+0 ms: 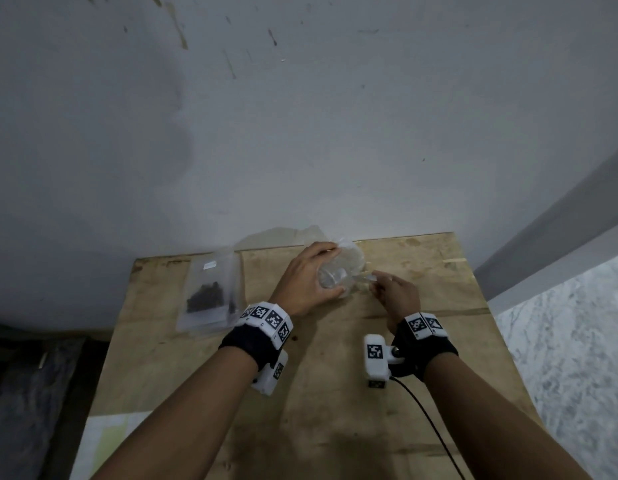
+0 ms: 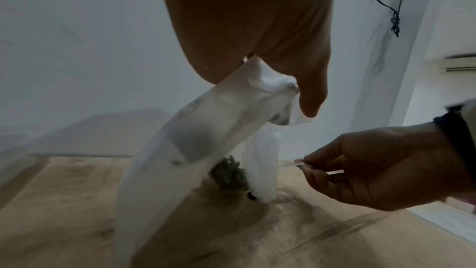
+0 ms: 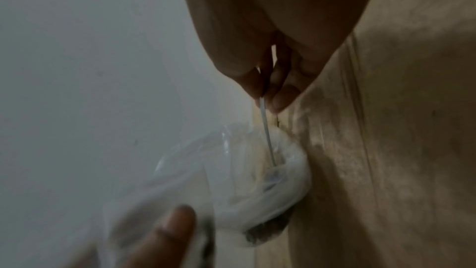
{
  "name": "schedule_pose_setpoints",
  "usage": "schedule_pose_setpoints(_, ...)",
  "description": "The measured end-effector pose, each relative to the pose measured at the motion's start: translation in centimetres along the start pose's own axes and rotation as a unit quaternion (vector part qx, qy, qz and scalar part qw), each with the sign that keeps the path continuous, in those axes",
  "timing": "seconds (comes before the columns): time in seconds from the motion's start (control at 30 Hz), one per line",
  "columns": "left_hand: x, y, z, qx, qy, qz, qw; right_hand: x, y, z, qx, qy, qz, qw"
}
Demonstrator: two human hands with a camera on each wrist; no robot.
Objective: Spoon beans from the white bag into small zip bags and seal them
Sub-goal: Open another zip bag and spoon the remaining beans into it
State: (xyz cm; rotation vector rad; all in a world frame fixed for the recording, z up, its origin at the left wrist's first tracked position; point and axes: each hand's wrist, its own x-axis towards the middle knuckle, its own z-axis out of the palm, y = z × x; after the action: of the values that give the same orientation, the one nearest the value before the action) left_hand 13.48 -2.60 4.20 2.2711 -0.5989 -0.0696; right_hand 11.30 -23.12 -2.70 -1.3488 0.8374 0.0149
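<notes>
On the far side of the table my left hand (image 1: 314, 276) grips a small clear zip bag (image 1: 330, 279), mouth up, against the thin white bag (image 1: 352, 258). The left wrist view shows the zip bag (image 2: 190, 142) hanging flat from my left hand (image 2: 296, 80), with white plastic bunched at the thumb. Behind it the white bag (image 2: 261, 170) sits on the wood with dark beans (image 2: 229, 174) at its bottom. My right hand (image 1: 382, 285) pinches the thin handle of a clear spoon (image 1: 362, 277). In the right wrist view the spoon (image 3: 266, 129) runs from my right hand (image 3: 268, 99) into the white bag (image 3: 278, 178); its bowl is hidden.
A stack of zip bags (image 1: 210, 292), the top one holding dark beans, lies at the left of the wooden table (image 1: 335, 393). The grey wall (image 1: 300, 133) stands right behind the table. A black cable (image 1: 429, 420) trails from my right wrist. One loose bean (image 2: 251, 196) lies by the white bag.
</notes>
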Motion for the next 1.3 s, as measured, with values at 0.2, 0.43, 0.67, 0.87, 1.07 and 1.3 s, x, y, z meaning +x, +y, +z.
schedule_pose_setpoints(0.2,-0.9,-1.7,-0.3,-0.05,0.086,-0.064,0.993,0.5,-1.1,-0.4,-0.012,0.034,-0.033,0.999)
schedule_pose_setpoints(0.43,-1.9,-3.1,-0.6,-0.114,0.132,-0.169,0.97,0.8,-1.7,-1.4,0.004,0.062,-0.025,0.998)
schedule_pose_setpoints(0.67,-1.9,-3.8,-0.5,-0.131,0.112,-0.192,0.966,0.6,-2.9,-1.2,0.005,0.048,-0.049,0.998)
schedule_pose_setpoints(0.87,-1.7,-3.8,-0.4,-0.138,0.111,-0.164,0.971,0.2,-4.6,-0.8,-0.009,0.043,-0.088,0.995)
schedule_pose_setpoints(1.07,-1.4,-3.9,-0.3,-0.13,0.123,-0.139,0.974,-0.4,-7.3,-0.6,-0.006,0.035,-0.128,0.991)
schedule_pose_setpoints(1.3,-1.4,-3.8,-0.5,-0.11,0.12,-0.115,0.98,-2.4,-10.3,0.4,-0.007,-0.001,-0.161,0.987)
